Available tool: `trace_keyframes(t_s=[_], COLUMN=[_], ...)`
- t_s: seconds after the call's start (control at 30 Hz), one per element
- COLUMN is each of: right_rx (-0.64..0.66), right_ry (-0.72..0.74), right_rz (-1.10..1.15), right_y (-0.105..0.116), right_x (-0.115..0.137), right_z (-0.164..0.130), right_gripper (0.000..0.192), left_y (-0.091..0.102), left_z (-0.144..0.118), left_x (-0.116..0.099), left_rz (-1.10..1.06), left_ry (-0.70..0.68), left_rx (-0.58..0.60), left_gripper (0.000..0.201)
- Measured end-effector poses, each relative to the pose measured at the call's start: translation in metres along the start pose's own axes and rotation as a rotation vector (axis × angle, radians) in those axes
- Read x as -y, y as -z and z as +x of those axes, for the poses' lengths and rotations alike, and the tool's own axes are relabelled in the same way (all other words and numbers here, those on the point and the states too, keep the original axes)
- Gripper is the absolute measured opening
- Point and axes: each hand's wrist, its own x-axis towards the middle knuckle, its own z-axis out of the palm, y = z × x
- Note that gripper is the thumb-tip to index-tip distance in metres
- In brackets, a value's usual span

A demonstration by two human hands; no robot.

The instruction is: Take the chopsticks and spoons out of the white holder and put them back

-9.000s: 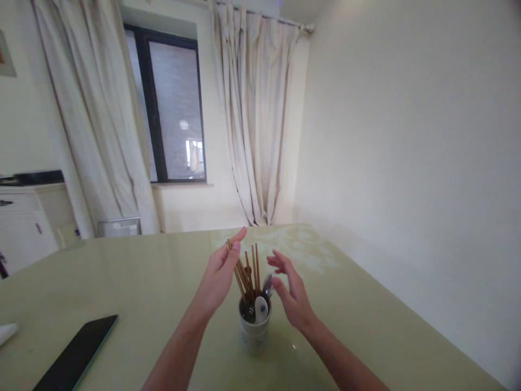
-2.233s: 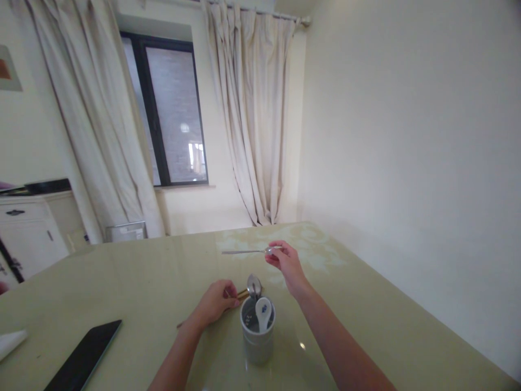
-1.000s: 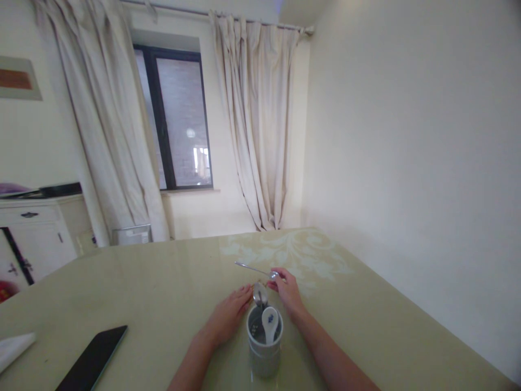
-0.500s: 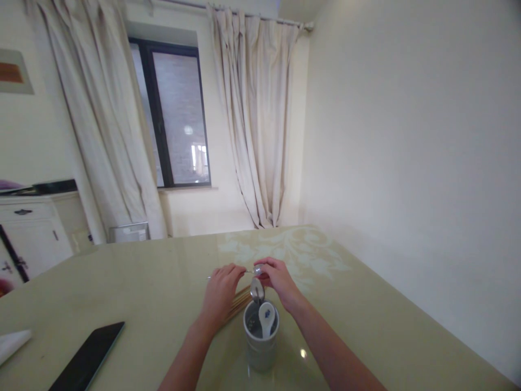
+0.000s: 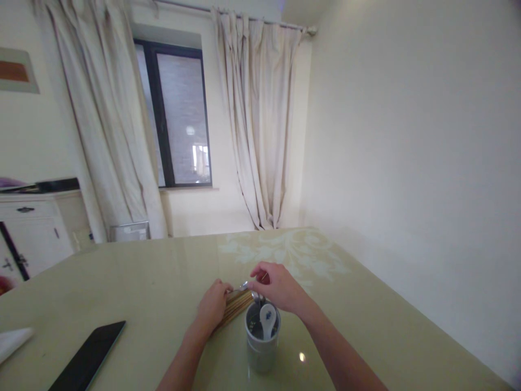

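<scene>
My left hand (image 5: pixel 214 305) pinches the handle of a metal spoon (image 5: pixel 243 285), whose bowl points right toward my right thumb. Curled over the back of the cup is my right hand (image 5: pixel 277 285), its thumb and fingers brought together; what they hold is hard to make out. Below them, another metal spoon (image 5: pixel 256 296) shows partly at the cup's back rim. The grey cup (image 5: pixel 262 353) stands upright and holds a white soup spoon (image 5: pixel 267 317) with a blue mark. A bundle of wooden chopsticks (image 5: pixel 235 310) lies on the table beside the cup, partly behind my left hand.
A dark phone or tablet (image 5: pixel 88 355) lies on the glossy green table (image 5: pixel 154 282) at the left. Something white (image 5: pixel 14 343) is near the left edge. A wall (image 5: pixel 407 163) runs along the table's right side, and curtains (image 5: pixel 260 119) hang behind.
My left hand has moved slightly left and down with the spoon. My right hand has come off that spoon's bowl end and now covers part of the metal spoon at the cup.
</scene>
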Motion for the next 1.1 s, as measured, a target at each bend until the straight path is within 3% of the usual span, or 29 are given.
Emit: trace_keyframes(t_s=[0.23,0.33,0.4,0.47,0.5,0.57,0.7,0.8,0.9,1.0,1.1], right_rx=[0.013,-0.129,-0.33,-0.497,-0.546,-0.579,-0.498,-0.397,-0.351,-0.351,-0.145], right_ry=[0.026,0.043,0.06,0.091,0.104,0.115,0.092,0.057,0.036,0.042,0.022], right_rz=[0.173,0.355,0.448,0.53,0.572,0.648,0.727,0.713,0.578,0.24,-0.103], right_y=[0.006,0.029,0.047,0.062,0.065,0.066,0.049,0.038,0.036,0.038,0.037], right_x=[0.002,0.01,0.015,0.02,0.022,0.026,0.033,0.031,0.026,0.021,0.022], right_z=[0.002,0.0,-0.002,-0.005,-0.006,-0.007,-0.007,-0.003,-0.001,-0.003,-0.012], right_gripper=[0.005,0.013,0.022,0.027,0.028,0.028,0.029,0.031,0.033,0.034,0.027], left_y=[-0.004,0.004,0.019,0.04,0.052,0.072,0.094,0.098,0.097,0.085,0.061], left_z=[0.0,0.001,0.0,-0.004,-0.009,-0.02,-0.046,-0.051,-0.042,-0.023,-0.005], left_x=[0.003,0.0,-0.01,-0.027,-0.038,-0.062,-0.096,-0.098,-0.084,-0.057,-0.023], left_rz=[-0.028,-0.028,-0.078,-0.23,-0.341,-0.52,-0.636,-0.612,-0.581,-0.417,-0.097], left_ry=[-0.019,-0.025,-0.063,-0.159,-0.217,-0.357,-0.502,-0.494,-0.481,-0.409,-0.21], left_rx=[-0.041,-0.037,-0.129,-0.318,-0.416,-0.475,-0.27,-0.155,-0.139,-0.203,-0.209], left_gripper=[0.031,0.029,0.03,0.032,0.033,0.037,0.036,0.036,0.033,0.03,0.03])
